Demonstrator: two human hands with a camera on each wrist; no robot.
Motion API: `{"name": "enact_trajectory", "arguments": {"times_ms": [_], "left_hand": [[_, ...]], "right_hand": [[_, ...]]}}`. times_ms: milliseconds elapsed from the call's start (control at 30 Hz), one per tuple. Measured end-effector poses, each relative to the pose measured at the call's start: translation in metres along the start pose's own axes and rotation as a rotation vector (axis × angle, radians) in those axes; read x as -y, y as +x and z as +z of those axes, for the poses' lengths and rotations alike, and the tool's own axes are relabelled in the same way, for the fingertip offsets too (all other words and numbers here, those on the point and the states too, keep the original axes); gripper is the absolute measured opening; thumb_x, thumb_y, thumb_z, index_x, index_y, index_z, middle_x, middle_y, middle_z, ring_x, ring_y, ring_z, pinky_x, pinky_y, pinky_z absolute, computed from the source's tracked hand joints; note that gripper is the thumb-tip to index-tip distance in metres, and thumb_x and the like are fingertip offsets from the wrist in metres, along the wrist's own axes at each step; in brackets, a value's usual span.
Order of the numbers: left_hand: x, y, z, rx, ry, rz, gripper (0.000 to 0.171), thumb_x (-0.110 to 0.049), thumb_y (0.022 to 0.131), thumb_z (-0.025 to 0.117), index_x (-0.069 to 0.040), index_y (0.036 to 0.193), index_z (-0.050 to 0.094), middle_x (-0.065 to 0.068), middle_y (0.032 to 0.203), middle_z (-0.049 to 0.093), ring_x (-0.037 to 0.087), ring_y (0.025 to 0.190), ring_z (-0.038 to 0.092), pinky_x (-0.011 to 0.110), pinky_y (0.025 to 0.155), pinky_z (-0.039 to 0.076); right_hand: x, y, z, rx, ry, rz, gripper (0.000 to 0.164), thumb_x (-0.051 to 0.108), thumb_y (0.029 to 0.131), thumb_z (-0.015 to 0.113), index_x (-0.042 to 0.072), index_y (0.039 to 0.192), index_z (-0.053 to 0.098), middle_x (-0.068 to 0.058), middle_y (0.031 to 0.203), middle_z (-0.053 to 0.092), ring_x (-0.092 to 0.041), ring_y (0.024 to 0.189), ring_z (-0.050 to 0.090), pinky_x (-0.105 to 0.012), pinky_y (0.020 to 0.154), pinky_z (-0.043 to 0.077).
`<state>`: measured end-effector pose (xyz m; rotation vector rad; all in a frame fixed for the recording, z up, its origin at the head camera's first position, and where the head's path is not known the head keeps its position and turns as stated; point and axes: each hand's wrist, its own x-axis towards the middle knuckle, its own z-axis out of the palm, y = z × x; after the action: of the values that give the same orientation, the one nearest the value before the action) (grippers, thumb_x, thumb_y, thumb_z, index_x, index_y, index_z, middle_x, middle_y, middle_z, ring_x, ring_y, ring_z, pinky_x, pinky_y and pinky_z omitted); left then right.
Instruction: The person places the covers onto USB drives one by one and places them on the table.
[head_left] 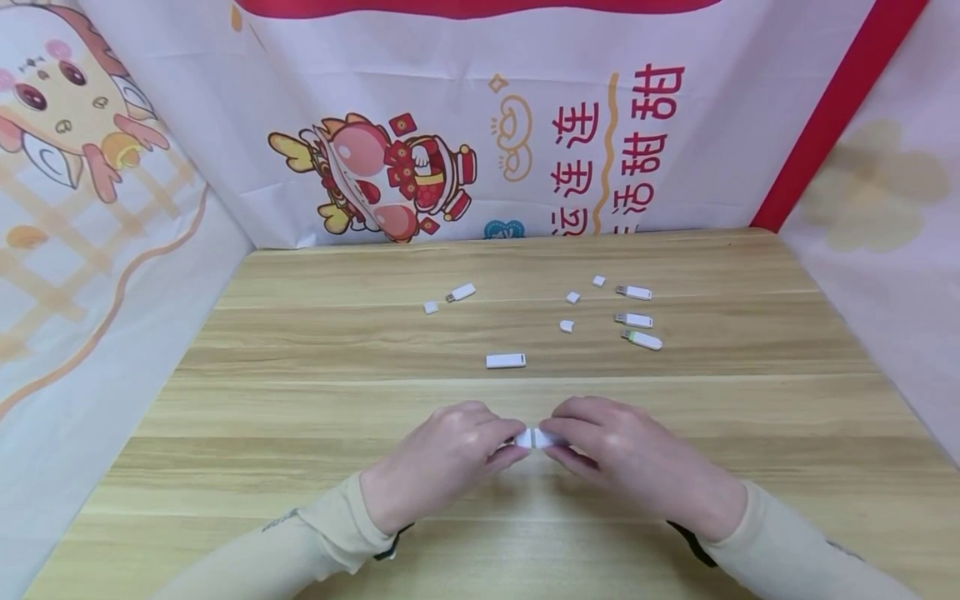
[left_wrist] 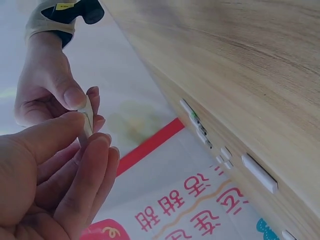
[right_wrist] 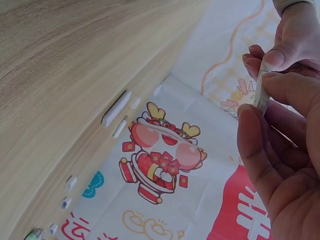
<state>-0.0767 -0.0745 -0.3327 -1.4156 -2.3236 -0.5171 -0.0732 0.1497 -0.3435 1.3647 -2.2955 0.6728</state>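
Above the near middle of the table, both hands meet at a small white USB stick [head_left: 524, 438]. My left hand [head_left: 459, 450] pinches its left end between thumb and fingers; my right hand [head_left: 633, 460] pinches the right end. A thin grey seam shows across the stick between the fingertips. Which end is the cap is covered by the fingers. In the left wrist view the stick [left_wrist: 88, 117] shows edge-on, with the fingertips of both hands close together. Just beyond the hands lies a closed white USB stick [head_left: 506, 361] on the wood.
Farther right on the table [head_left: 360, 408] lie an uncapped stick [head_left: 637, 292], another [head_left: 637, 321] and a green-banded one [head_left: 643, 340]. Loose caps [head_left: 573, 297] sit left of them. Back left are one uncapped stick [head_left: 462, 292] and its neighbouring cap [head_left: 431, 307]. Printed cloth [head_left: 450, 75] hangs behind.
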Motion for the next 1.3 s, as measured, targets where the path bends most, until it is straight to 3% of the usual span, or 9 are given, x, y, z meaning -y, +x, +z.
{"name": "enact_trajectory", "arguments": {"times_ms": [467,1300], "left_hand": [[0.002,0.001,0.001,0.003,-0.025,-0.028,0.007,-0.014,0.082,0.069,-0.008,0.085,0.068,-0.007,0.07,0.062,0.002,0.061,0.051,0.011,0.059,0.043],[0.007,0.004,0.0,-0.008,0.038,-0.052,0.007,-0.014,0.081,0.07,-0.008,0.083,0.07,-0.006,0.068,0.063,0.005,0.057,0.05,0.013,0.054,0.042]], "right_hand": [[0.001,0.005,0.001,-0.005,-0.044,-0.013,0.013,0.015,0.086,0.064,0.005,0.094,0.067,0.001,0.088,0.06,-0.009,0.079,0.057,-0.022,0.069,0.05],[0.004,0.018,0.001,0.008,-0.163,-0.012,0.017,0.006,0.074,0.075,0.003,0.088,0.067,-0.001,0.085,0.059,-0.011,0.076,0.058,-0.023,0.066,0.051]]}}
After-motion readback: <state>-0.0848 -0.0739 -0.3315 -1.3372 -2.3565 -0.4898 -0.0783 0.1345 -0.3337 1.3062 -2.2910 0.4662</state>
